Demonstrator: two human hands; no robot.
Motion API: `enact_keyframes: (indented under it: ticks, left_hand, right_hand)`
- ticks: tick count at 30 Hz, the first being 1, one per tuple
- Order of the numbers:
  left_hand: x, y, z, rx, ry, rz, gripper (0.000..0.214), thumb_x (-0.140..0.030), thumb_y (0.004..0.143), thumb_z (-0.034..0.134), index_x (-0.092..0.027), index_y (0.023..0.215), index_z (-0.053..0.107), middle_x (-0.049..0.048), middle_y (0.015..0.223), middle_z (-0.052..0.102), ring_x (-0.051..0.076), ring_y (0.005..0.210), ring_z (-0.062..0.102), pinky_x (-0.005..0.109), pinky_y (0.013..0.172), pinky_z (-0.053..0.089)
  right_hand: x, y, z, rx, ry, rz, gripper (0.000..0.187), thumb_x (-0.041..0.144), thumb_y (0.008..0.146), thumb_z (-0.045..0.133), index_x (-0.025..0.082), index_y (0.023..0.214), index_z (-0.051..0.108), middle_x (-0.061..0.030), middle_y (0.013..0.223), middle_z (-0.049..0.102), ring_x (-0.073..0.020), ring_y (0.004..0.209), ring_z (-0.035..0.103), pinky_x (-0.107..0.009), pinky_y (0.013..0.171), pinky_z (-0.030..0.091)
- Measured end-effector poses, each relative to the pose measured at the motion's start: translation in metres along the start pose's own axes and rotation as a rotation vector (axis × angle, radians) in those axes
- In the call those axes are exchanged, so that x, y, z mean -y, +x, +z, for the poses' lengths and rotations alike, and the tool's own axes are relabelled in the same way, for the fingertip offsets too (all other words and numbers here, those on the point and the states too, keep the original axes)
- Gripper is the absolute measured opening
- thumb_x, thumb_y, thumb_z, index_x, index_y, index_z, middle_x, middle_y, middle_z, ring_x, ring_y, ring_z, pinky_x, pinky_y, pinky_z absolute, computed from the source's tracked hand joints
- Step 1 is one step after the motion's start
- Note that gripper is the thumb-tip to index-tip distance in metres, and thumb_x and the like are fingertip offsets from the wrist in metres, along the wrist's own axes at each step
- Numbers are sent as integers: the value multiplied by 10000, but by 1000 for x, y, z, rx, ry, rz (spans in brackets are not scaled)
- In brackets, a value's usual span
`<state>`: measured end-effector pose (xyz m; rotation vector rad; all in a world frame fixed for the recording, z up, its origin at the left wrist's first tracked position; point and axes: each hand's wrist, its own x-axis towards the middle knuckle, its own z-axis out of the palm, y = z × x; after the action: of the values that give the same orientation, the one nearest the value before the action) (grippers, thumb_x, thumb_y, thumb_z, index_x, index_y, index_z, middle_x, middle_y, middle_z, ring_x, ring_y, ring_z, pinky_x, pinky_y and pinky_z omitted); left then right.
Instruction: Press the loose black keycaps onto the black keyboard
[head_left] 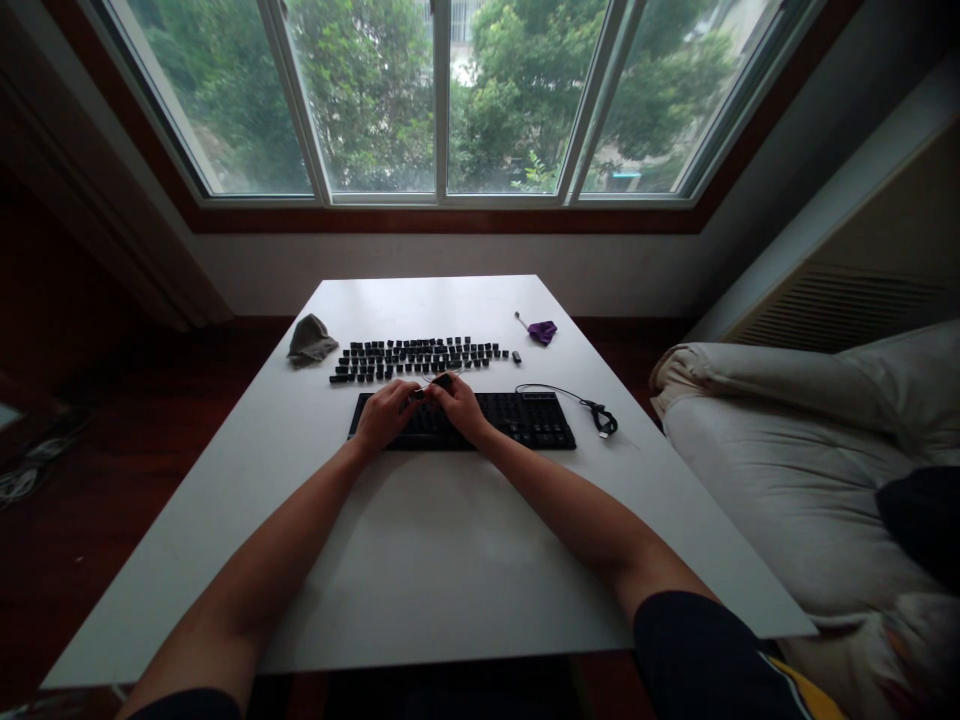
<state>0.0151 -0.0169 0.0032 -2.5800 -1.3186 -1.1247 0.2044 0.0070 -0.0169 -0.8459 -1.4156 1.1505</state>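
The keyboard [525, 420] lies at the centre of the frame with its long axis running left to right, nearly square to the forearms, and both hands hang over its left half. The left hand [381, 414] is nearer its left end; the right hand [460, 408] is over its middle, so the right hand is nearer the uncovered stretch toward the centre right. The fingertips almost meet: those on the left appear to pinch a small dark piece [418, 394], those on the right curl around a dark object [444, 381] with thin wires about it; both are too small to name. Just beyond the hands, toward the top of the frame, loose keycaps [420, 344] stand in rows roughly along the keyboard's axis, apart from it. The coiled cable [603, 420] lies on the white table [420, 560] off the keyboard's right end, well apart from either hand.
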Motion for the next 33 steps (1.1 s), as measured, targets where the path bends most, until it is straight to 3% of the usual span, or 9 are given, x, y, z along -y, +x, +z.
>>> enact_keyframes:
  ticks: [13,23,33]
  left_hand:
    - [1,1,1,31,-1,-10,206,-332,932,613,-225,1108,621,33,917,684,174,791,653,286,722,492]
    - [-4,0,-1,44,76,30,195,-367,963,557,-214,1072,610,47,908,670,177,781,637,285,715,463]
    - [-3,-2,-1,81,117,5,165,-307,950,540,-218,1065,618,49,888,688,194,764,661,291,674,453]
  right_hand:
    - [11,-1,1,31,108,55,245,377,835,616,228,1011,534,-3,872,657,-153,765,637,-253,623,519]
    - [8,1,1,41,7,57,200,354,862,578,237,1016,529,-1,894,666,-153,718,635,-256,607,511]
    - [12,-7,3,6,-150,9,195,340,884,571,253,1058,565,28,802,662,-144,667,625,-285,711,544]
